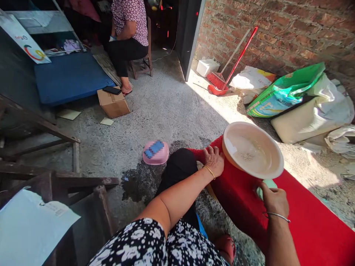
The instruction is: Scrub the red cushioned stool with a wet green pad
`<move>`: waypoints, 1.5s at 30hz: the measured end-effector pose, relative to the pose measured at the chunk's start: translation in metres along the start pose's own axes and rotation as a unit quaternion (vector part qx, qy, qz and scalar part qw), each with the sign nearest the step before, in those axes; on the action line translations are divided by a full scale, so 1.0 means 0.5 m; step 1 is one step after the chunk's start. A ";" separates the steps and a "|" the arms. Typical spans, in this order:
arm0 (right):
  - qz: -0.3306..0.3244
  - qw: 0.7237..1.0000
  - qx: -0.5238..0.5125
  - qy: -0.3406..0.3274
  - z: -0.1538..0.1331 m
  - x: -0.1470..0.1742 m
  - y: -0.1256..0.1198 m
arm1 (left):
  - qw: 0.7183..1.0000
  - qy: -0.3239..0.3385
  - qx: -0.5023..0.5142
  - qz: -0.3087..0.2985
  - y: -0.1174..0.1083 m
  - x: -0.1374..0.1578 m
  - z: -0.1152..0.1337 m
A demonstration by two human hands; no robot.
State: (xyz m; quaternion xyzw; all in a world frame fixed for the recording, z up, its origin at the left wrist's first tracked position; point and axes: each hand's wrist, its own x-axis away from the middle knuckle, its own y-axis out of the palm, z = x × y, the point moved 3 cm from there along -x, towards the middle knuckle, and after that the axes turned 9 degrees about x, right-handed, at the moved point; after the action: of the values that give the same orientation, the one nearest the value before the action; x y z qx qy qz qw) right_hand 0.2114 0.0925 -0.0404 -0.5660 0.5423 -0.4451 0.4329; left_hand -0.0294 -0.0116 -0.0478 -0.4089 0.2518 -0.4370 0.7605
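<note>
A red cloth (302, 218) covers a long bench or narrow table at my right. On it stands a wide pale basin (253, 149) with clear water and some small marks on its bottom. My left hand (214, 161), wearing a gold bracelet, lies on the red cloth just left of the basin, fingers spread and holding nothing. With a silver bangle on its wrist, my right hand (276, 201) grips a light green object (269, 183) near the basin's front rim. The hand partly covers this object, so its kind is unclear.
On the wet-patched floor lies a pink tub (156, 157) with a blue blurred item. A cardboard box (114, 102) carries a phone (112, 90). Behind it a person (129, 37) sits on a chair. Sacks (288, 90) and a red broom (217, 78) line the brick wall; wooden frames (83, 181) stand left.
</note>
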 end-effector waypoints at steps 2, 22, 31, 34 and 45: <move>-0.027 0.999 0.020 0.036 -0.040 0.011 -0.001 | 1.000 0.003 -0.009 0.003 -0.004 0.001 0.002; -0.012 0.977 0.088 0.195 0.200 0.177 -0.083 | 0.997 0.038 -0.061 -0.016 -0.022 0.002 0.028; -0.078 0.994 0.076 0.028 0.035 0.211 -0.029 | 0.994 0.068 -0.087 0.001 -0.022 -0.001 0.036; -0.069 0.989 0.090 0.098 0.151 0.210 -0.055 | 0.993 0.079 -0.089 -0.009 -0.024 0.004 0.040; 0.029 0.938 0.086 0.334 0.492 0.273 -0.119 | 0.960 0.262 -0.062 -0.082 0.011 0.068 0.094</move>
State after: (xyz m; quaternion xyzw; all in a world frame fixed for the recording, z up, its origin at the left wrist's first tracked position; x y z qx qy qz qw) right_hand 0.4667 -0.0399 -0.0342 -0.3295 0.6318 -0.6404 0.2867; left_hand 0.0247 -0.0208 -0.0280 -0.3460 0.4343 -0.5734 0.6024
